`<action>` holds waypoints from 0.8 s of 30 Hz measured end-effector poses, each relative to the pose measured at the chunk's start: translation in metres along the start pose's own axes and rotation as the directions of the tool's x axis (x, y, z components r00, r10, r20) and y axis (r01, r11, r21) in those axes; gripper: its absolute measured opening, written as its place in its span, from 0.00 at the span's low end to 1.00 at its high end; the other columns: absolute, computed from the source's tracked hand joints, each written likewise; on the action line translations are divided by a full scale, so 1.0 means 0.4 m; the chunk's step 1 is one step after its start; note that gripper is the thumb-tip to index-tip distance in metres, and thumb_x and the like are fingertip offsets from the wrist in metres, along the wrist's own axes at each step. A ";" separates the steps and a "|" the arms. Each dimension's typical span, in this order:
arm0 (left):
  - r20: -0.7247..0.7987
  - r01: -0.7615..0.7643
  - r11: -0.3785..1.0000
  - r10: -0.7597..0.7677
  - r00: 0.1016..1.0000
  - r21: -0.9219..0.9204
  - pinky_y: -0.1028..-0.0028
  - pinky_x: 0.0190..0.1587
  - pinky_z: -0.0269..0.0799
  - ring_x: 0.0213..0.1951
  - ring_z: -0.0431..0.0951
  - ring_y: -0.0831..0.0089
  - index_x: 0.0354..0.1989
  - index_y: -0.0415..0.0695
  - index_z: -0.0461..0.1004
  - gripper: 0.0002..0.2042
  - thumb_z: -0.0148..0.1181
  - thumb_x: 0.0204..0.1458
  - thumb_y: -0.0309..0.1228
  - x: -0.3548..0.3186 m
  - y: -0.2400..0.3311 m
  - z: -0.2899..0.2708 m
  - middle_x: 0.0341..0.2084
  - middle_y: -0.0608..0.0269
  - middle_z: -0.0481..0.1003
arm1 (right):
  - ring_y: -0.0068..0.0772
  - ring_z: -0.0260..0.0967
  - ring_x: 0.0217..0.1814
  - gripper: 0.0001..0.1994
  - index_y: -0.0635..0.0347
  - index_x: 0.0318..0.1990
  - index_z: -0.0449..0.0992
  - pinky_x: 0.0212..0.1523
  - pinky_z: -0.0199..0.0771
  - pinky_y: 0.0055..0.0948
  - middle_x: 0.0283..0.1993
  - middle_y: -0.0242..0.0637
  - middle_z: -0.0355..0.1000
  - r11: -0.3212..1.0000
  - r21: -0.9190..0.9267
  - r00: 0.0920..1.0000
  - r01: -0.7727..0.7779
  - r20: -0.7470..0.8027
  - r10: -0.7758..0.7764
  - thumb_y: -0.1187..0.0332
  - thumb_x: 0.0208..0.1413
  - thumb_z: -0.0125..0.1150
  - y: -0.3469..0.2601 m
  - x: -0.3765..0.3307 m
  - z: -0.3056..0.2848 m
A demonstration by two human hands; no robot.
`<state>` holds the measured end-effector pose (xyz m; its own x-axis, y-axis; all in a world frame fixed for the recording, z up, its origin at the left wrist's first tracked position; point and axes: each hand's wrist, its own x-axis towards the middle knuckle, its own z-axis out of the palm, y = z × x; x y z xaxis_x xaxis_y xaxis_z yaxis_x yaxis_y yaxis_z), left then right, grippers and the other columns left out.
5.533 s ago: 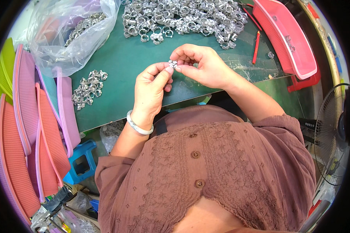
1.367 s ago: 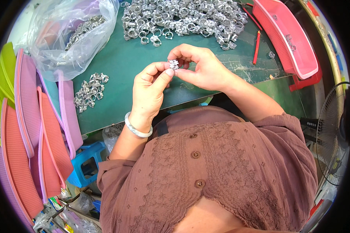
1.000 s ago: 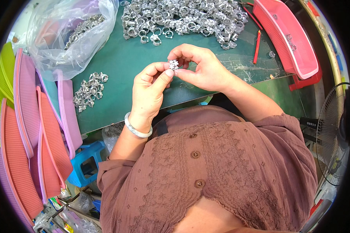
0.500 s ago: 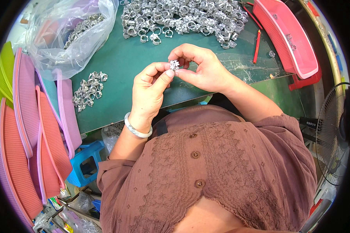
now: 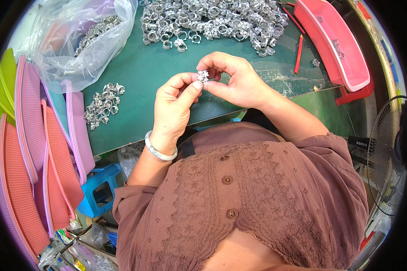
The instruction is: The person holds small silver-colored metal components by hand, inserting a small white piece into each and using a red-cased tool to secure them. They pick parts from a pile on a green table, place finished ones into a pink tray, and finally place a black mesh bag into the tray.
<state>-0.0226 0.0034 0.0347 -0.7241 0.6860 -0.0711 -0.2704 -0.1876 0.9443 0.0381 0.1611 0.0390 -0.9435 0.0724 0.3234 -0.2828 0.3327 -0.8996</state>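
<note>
A silver ring with a flower-like cluster top (image 5: 203,76) is pinched between both hands above the near part of the green table (image 5: 140,86). My left hand (image 5: 175,101) closes thumb and forefinger on its left side. From the right, my right hand (image 5: 237,79) grips it between thumb and fingers; the ring's band is hidden by the fingertips. Beyond the hands lies a large heap of similar silver rings (image 5: 212,22). A smaller group of rings (image 5: 105,105) rests on the table to the left.
At the far left stands a clear plastic bag (image 5: 90,67) with more rings inside. Several colored baskets (image 5: 29,122) crowd the left edge. A pink basket (image 5: 337,49), a red-handled tool (image 5: 298,54) and a loose ring (image 5: 316,63) lie right. A fan (image 5: 386,149) stands beyond my right arm.
The ring has turned very slightly between my fingertips, and my right fingers have shifted a little. Everything else stays as it was.
</note>
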 end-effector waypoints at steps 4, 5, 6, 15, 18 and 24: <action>0.000 0.001 1.000 -0.001 1.000 -0.006 0.83 0.31 0.64 0.27 0.69 0.83 0.35 0.40 0.71 0.06 0.54 0.49 0.24 0.000 -0.001 -0.001 0.28 0.68 0.72 | 0.18 0.63 0.30 0.12 0.65 0.37 0.68 0.32 0.66 0.19 0.31 0.30 0.66 1.000 -0.001 1.000 0.007 -0.004 -0.007 0.79 0.42 0.57 -0.001 0.000 0.001; -0.001 0.001 1.000 -0.001 1.000 -0.006 0.83 0.31 0.64 0.27 0.69 0.83 0.35 0.40 0.71 0.06 0.54 0.49 0.24 -0.001 -0.001 -0.001 0.28 0.68 0.72 | 0.19 0.63 0.30 0.12 0.65 0.37 0.68 0.32 0.66 0.20 0.31 0.30 0.66 1.000 -0.002 1.000 0.009 -0.005 -0.009 0.79 0.42 0.57 -0.001 0.000 0.001; -0.004 0.002 1.000 -0.002 1.000 -0.001 0.83 0.31 0.64 0.27 0.69 0.83 0.35 0.40 0.71 0.06 0.54 0.49 0.24 -0.001 -0.001 -0.001 0.28 0.68 0.72 | 0.19 0.63 0.30 0.12 0.65 0.37 0.68 0.32 0.66 0.20 0.31 0.31 0.66 1.000 -0.008 1.000 0.015 -0.010 -0.015 0.79 0.42 0.57 -0.001 0.000 0.001; -0.019 0.002 1.000 -0.002 1.000 -0.009 0.84 0.31 0.64 0.27 0.70 0.83 0.35 0.40 0.71 0.05 0.53 0.49 0.23 -0.003 0.000 -0.001 0.28 0.67 0.73 | 0.21 0.63 0.29 0.11 0.64 0.36 0.69 0.32 0.65 0.21 0.30 0.31 0.66 0.998 -0.036 0.998 0.052 -0.037 -0.053 0.78 0.41 0.57 -0.001 -0.001 0.004; -0.022 0.010 1.000 -0.010 1.000 -0.004 0.84 0.30 0.64 0.27 0.70 0.83 0.35 0.40 0.71 0.05 0.53 0.49 0.23 -0.004 0.004 0.003 0.28 0.67 0.73 | 0.21 0.64 0.29 0.11 0.63 0.35 0.69 0.30 0.66 0.20 0.31 0.32 0.66 0.998 -0.030 0.997 0.062 -0.047 -0.063 0.78 0.40 0.58 -0.001 -0.003 0.006; -0.026 0.014 1.000 -0.013 1.000 0.008 0.84 0.30 0.64 0.27 0.70 0.83 0.33 0.40 0.71 0.04 0.53 0.49 0.23 -0.002 0.005 0.006 0.26 0.68 0.73 | 0.21 0.63 0.28 0.11 0.62 0.35 0.69 0.27 0.65 0.20 0.31 0.32 0.66 0.995 -0.044 0.994 0.094 -0.054 -0.097 0.78 0.40 0.59 0.003 -0.003 0.009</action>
<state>-0.0208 0.0042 0.0375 -0.7368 0.6698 -0.0921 -0.2754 -0.1728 0.9457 0.0384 0.1581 0.0363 -0.9010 0.0908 0.4242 -0.3626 0.3794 -0.8512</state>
